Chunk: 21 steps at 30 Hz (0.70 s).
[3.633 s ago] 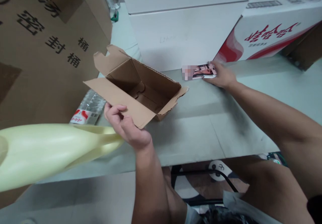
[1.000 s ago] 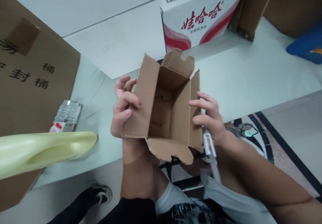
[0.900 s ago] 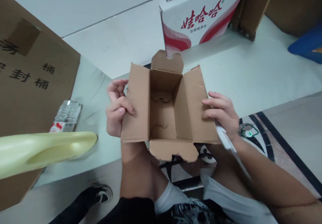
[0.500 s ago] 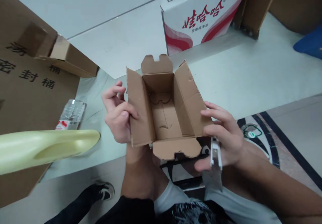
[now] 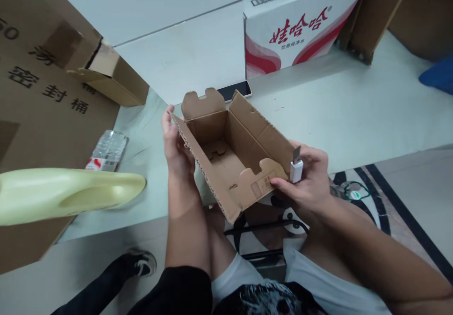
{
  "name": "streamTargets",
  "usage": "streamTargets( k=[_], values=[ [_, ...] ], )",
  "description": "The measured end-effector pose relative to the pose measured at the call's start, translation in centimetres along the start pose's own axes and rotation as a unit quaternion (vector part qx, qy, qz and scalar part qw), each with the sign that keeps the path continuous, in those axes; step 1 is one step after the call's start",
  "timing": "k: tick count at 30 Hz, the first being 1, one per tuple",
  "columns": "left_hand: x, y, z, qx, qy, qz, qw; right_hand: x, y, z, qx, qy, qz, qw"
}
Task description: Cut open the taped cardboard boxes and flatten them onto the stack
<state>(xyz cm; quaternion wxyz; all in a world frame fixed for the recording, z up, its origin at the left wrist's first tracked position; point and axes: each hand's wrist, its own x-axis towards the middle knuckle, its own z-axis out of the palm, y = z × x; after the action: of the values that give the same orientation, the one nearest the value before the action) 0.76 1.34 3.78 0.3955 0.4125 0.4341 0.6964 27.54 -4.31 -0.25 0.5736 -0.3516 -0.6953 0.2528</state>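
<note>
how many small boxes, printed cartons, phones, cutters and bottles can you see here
small brown boxes: 2, the open box in the left hand and a second box
printed cartons: 2, brown carton and red-and-white carton
phone: 1
cutter: 1, in the right hand
plastic bottle: 1
total: 7

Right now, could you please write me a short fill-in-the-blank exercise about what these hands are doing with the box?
The left hand and right hand hold a cardboard box whose inside is ___.
The right hand also grips a white ___ with a short blade.
Behind the box, a dark ___ lies flat on the table.
Missing words: empty; knife; phone.
</note>
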Motion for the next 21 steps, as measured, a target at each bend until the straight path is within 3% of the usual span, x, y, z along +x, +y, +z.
streamTargets(
  k=[5, 10, 14, 17, 19, 21],
  values=[
    [-0.4, -0.1, -0.4, 0.06, -0.017, 0.029, 0.998, -0.1, -0.8, 0.4, 0.012, -0.034, 0.016, 0.999],
    [0.1, -0.9, -1.3, 0.168, -0.035, 0.079, 0.982, 0.6, -0.3, 0.7, 0.051, -0.152, -0.097, 0.982],
    [0.2, -0.6, -1.8, 0.258, -0.136, 0.139, 0.946, 0.6, -0.1, 0.9, 0.103, -0.201, -0.092, 0.97],
    [0.0, -0.3, -2.0, 0.284, -0.215, 0.119, 0.927, 0.3, 0.0, 0.8, 0.116, -0.164, -0.028, 0.979],
    [0.0, -0.5, -2.4, 0.281, -0.207, 0.1, 0.932, 0.2, 0.6, 0.8, 0.091, -0.094, 0.071, 0.989],
    [0.1, -0.8, -3.0, 0.267, -0.157, 0.088, 0.947, 0.3, 1.4, 1.0, 0.07, -0.043, 0.209, 0.974]
  ],
)
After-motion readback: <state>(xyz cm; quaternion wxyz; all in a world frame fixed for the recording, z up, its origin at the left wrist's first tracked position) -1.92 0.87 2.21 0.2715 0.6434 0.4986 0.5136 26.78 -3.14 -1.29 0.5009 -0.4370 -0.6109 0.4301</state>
